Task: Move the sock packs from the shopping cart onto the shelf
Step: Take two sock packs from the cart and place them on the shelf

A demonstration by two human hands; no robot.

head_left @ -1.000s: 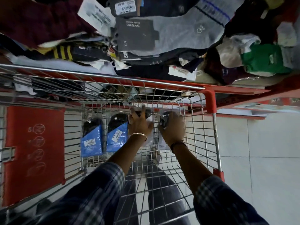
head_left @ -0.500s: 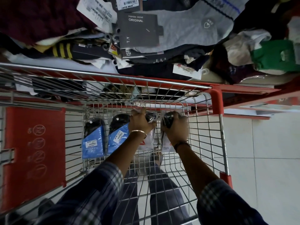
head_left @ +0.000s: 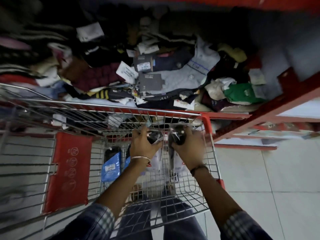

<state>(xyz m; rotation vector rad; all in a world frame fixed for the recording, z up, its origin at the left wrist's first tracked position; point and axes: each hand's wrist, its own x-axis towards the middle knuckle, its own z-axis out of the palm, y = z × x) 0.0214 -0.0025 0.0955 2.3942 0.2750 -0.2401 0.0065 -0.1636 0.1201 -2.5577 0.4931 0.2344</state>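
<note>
both hands are down inside the wire shopping cart with red trim (head_left: pixel 206 119), near its far end. the left hand (head_left: pixel 144 146) is closed around a clear sock pack with dark socks and a white card (head_left: pixel 155 160), and the right hand (head_left: pixel 187 149) grips a second clear sock pack of the same kind (head_left: pixel 176 163) just beside it. two blue-card sock packs (head_left: pixel 110 166) lie on the cart floor to the left, the nearer one partly hidden by the left forearm. beyond the cart rim, the red metal shelf (head_left: pixel 259 108) is heaped with loose socks and tags.
</note>
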